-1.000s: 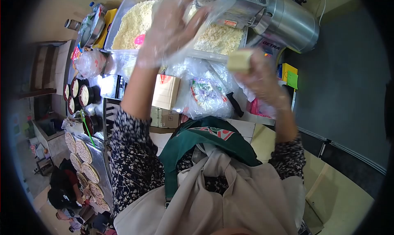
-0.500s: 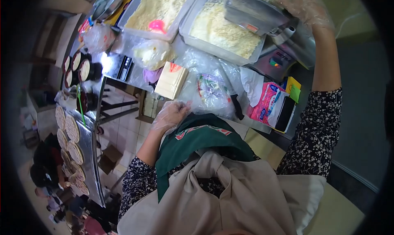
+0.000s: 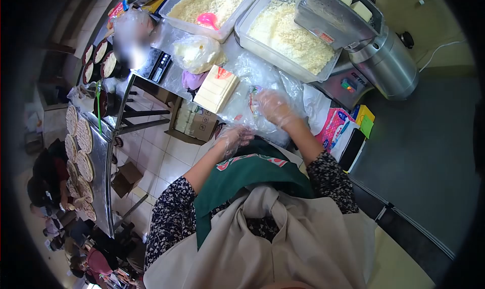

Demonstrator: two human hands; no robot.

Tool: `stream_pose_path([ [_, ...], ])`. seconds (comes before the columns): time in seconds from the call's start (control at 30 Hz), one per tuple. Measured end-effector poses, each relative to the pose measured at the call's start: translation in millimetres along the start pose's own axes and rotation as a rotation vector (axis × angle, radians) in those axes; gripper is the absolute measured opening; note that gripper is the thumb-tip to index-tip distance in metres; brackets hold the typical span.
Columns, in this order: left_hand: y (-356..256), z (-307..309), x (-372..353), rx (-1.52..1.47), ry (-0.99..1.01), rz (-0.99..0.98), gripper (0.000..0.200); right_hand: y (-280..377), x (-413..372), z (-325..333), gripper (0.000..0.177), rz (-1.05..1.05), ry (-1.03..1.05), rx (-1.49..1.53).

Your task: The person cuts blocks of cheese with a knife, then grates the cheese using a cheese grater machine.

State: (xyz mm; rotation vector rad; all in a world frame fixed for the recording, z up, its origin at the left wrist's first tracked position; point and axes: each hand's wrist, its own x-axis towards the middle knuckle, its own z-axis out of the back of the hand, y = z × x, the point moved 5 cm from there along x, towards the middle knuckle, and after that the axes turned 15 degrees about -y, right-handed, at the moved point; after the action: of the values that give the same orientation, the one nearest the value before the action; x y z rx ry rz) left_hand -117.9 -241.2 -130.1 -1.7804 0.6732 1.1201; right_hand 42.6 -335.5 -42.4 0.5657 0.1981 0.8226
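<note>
My right hand (image 3: 277, 108), in a clear plastic glove, is over the crumpled clear plastic (image 3: 252, 77), its fingers apart and nothing visible in them. It partly covers a printed plastic packet (image 3: 254, 91). My left hand (image 3: 235, 137), also gloved, hovers by the counter's front edge near my green apron (image 3: 252, 175), fingers loosely stretched and holding nothing. Just beyond it sits a pale cut block, cheese-like, with a red-marked label (image 3: 217, 88). More pale blocks (image 3: 361, 10) lie in a clear container (image 3: 336, 24) atop a steel machine (image 3: 386, 62).
Two bins of pale shreds (image 3: 189, 25) (image 3: 288, 57) stand at the back, one with a pink scoop (image 3: 207, 21). A tissue pack (image 3: 336, 127) and phone-like black slab (image 3: 352, 150) lie right. Round flat bases (image 3: 85, 165) cover the left table; people are beyond.
My right hand has come down from the container at upper right onto the plastic. The knife seen there before is now hidden. My left hand has moved slightly right, and its fingers have straightened.
</note>
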Motion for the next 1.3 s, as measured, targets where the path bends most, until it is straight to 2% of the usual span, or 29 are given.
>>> stream_pose_path([
  [0.03, -5.6, -5.8, -8.7, 0.001, -0.003, -0.002, 0.048, -10.0, -8.2, -17.6, 0.031, -0.082, 0.043, -0.036],
  [0.07, -20.0, -10.8, -25.3, -0.078, -0.078, -0.068, 0.038, -15.5, -14.7, -26.2, 0.034, -0.164, 0.088, -0.073],
  [0.1, -27.8, -11.9, -35.4, -0.156, -0.152, -0.129, 0.028, -18.7, -22.6, -31.1, 0.034, -0.167, 0.090, -0.070],
  [0.13, -22.5, -10.0, -30.2, -0.153, -0.151, -0.125, 0.028, -17.6, -28.6, -27.9, 0.038, -0.106, 0.000, -0.086],
  [0.17, -16.2, -6.8, -22.7, -0.317, -0.138, -0.099, 0.032, -16.2, -35.4, -25.9, 0.041, -0.045, -0.090, -0.103],
  [0.2, -12.6, -4.8, -13.8, -0.482, -0.122, -0.080, 0.037, -17.5, -39.0, -28.7, 0.041, -0.045, -0.093, -0.107],
  [0.23, -16.9, -9.0, -19.0, -0.483, -0.119, -0.082, 0.037, -18.7, -41.3, -30.4, 0.044, -0.088, -0.121, -0.090],
  [0.3, -25.0, -15.8, -32.9, -0.504, -0.142, -0.175, 0.057, -20.0, -47.6, -34.6, 0.046, -0.133, -0.148, -0.074],
  [0.33, -22.5, -19.8, -29.5, -0.503, -0.139, -0.175, 0.057, -18.9, -48.9, -34.8, 0.048, -0.156, -0.144, -0.091],
  [0.4, -26.5, -31.1, -25.1, -0.198, -0.120, -0.432, 0.072, -15.4, -46.6, -36.0, 0.051, -0.177, -0.145, -0.107],
  [0.43, -29.2, -38.8, -28.6, -0.196, -0.119, -0.437, 0.072, -14.5, -44.6, -37.9, 0.051, -0.216, -0.113, -0.141],
  [0.5, -37.4, -47.4, -37.1, 0.069, -0.282, -0.530, 0.087, -12.5, -42.4, -36.3, 0.052, -0.251, -0.087, -0.176],
  [0.57, -31.4, -39.0, -7.7, 0.084, -0.303, -0.547, 0.081, -5.1, -39.3, -25.6, 0.052, -0.296, -0.035, -0.159],
  [0.63, -22.2, -34.6, 19.8, -0.034, -0.244, -0.412, 0.069, -6.9, -40.6, -22.2, 0.051, -0.257, -0.128, -0.128],
  [0.67, -37.8, -39.1, 4.3, -0.033, -0.245, -0.417, 0.069, -6.5, -40.0, -16.4, 0.051, -0.225, -0.214, -0.095],
  [0.7, -46.5, -38.9, -11.2, 0.045, -0.319, -0.300, 0.063, -8.2, -40.1, -14.1, 0.051, -0.224, -0.218, -0.094],
  [0.73, -50.4, -37.7, -23.6, 0.124, -0.393, -0.180, 0.057, -2.6, -38.7, -0.2, 0.052, -0.194, -0.322, -0.025],
  [0.77, -50.1, -35.7, -23.4, 0.128, -0.394, -0.181, 0.057, 5.8, -36.5, 17.8, 0.053, -0.163, -0.426, 0.044],
  [0.83, -60.6, -37.9, -25.6, -0.068, -0.281, -0.400, 0.055, 23.7, -30.6, 54.3, 0.053, -0.132, -0.435, 0.039],
  [0.9, -94.5, -51.0, -61.5, -0.108, -0.250, -0.469, 0.055, 39.6, -19.3, 89.7, 0.053, -0.088, -0.452, 0.029],
  [0.97, -121.8, -57.1, -77.0, -0.149, -0.223, -0.545, 0.054, 52.2, -7.9, 120.7, 0.053, -0.014, -0.581, -0.012],
  [1.0, -134.8, -60.0, -75.6, -0.197, -0.173, -0.582, 0.046, 55.5, -0.8, 133.1, 0.051, 0.021, -0.619, -0.037],
  [1.03, -150.7, -63.1, -73.4, -0.245, -0.120, -0.622, 0.038, 51.8, 9.9, 135.5, 0.051, 0.029, -0.628, -0.037],
  [1.07, -162.9, -68.2, -70.4, -0.303, -0.019, -0.614, 0.043, 47.0, 20.2, 137.6, 0.053, 0.032, -0.645, 0.014],
  [1.17, -191.4, -76.3, -50.5, -0.362, 0.009, -0.661, 0.049, 32.9, 51.6, 139.6, 0.050, 0.023, -0.637, 0.064],
  [1.3, -201.6, -79.8, -43.7, -0.342, -0.012, -0.682, 0.056, 6.4, 79.0, 108.7, 0.033, 0.066, -0.637, 0.042],
])
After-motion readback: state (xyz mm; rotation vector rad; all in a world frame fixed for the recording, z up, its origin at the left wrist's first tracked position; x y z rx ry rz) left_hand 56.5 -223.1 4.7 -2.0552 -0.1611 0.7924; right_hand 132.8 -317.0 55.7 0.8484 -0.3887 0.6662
